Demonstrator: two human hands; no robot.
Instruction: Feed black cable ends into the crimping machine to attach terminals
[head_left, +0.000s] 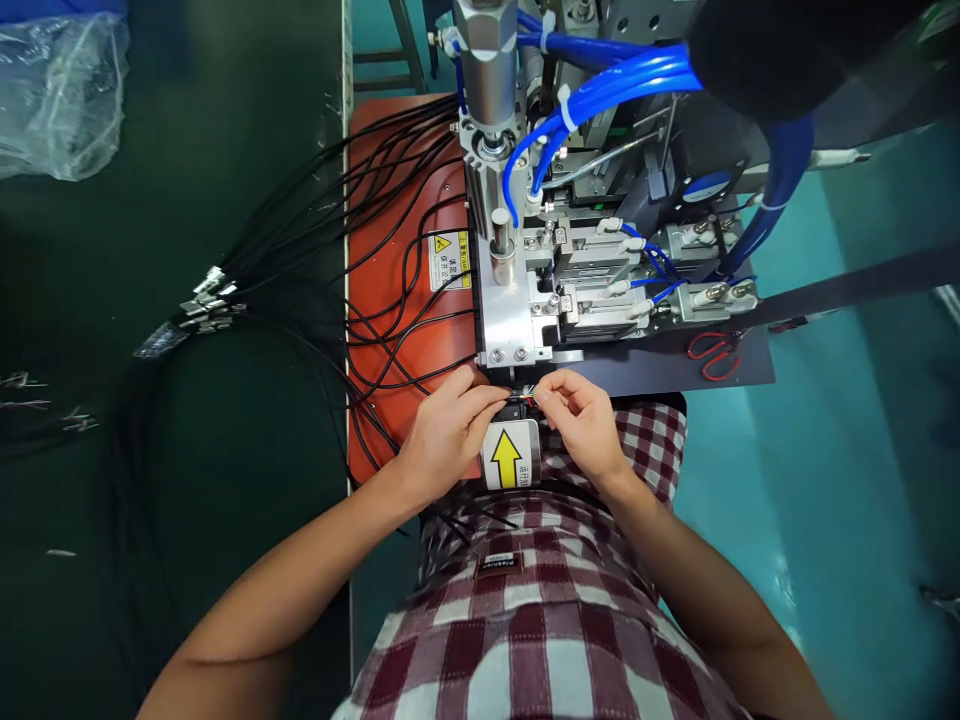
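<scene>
Close together at the machine's front edge, both hands work on one black cable whose thin coloured wires [528,396] fan out at its end. My left hand [455,425] pinches the black cable just left of the wires. Thumb and forefinger of my right hand [578,415] are closed on the tips of the coloured wires. Just below the fingers sits a white plate with a yellow arrow [507,458]. Directly above the hands stands the metal head of the machine [514,320]. The individual wires are too small to tell apart fully.
Black cables [405,240] cross the orange board [375,300] on the left. A bundle of cables with metal ends [210,305] lies on the dark table. Red-handled scissors [714,357] rest on the right plate. Blue air hoses [630,80] arch overhead; a plastic bag [64,90] lies far left.
</scene>
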